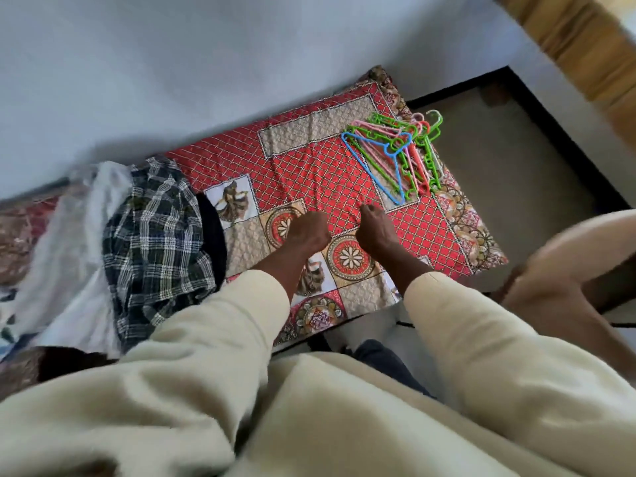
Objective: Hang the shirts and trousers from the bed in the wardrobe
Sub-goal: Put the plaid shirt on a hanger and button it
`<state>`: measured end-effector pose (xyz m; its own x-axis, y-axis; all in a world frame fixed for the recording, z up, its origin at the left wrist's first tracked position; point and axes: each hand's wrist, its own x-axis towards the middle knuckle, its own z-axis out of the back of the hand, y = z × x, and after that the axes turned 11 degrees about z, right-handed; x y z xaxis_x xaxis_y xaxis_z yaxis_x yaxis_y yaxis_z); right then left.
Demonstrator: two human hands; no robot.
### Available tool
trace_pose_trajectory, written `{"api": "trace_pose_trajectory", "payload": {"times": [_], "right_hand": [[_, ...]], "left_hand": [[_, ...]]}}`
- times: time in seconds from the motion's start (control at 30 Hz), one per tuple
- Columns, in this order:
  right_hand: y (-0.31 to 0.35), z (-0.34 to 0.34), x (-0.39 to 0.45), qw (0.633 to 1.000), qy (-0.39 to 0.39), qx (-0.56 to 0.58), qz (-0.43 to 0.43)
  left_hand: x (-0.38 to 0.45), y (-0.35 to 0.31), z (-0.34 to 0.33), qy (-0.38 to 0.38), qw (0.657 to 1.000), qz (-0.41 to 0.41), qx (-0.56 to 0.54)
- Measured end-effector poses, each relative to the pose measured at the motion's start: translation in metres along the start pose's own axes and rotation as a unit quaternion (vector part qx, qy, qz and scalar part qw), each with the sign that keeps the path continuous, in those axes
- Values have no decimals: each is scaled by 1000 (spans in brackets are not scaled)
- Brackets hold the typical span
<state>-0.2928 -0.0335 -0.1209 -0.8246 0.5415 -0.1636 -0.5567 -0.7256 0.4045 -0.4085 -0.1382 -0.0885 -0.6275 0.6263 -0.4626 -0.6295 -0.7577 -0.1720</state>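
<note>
A heap of clothes lies on the left of the bed: a dark plaid shirt [155, 232] on top, a white garment [69, 235] beside it and a black garment [213, 232] under its right edge. Several plastic hangers [399, 156], blue, green, pink and red, are piled at the bed's far right corner. My left hand [308, 232] and my right hand [377, 232] are side by side on the red patterned bed cover [309, 160], between the clothes and the hangers. Their fingers bend down onto the cloth. Whether they pinch it is hidden.
A pale wall runs behind the bed. Grey floor with a dark border [516, 160] lies to the right of the bed. A blurred beige rounded shape [568, 266] stands at the right edge, and a wooden panel [585, 46] fills the top right corner.
</note>
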Motion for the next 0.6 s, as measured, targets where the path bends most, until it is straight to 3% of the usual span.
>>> {"api": "trace_pose_trajectory", "payload": {"times": [0.37,0.6], "right_hand": [[110,-35,-98,992,45,2,122],[178,-59,-112,977,50,8,207]], "left_hand": [[-137,123,-46,-45,984,148,-84],[-183,192,-41,-85,969,196,-125]]}}
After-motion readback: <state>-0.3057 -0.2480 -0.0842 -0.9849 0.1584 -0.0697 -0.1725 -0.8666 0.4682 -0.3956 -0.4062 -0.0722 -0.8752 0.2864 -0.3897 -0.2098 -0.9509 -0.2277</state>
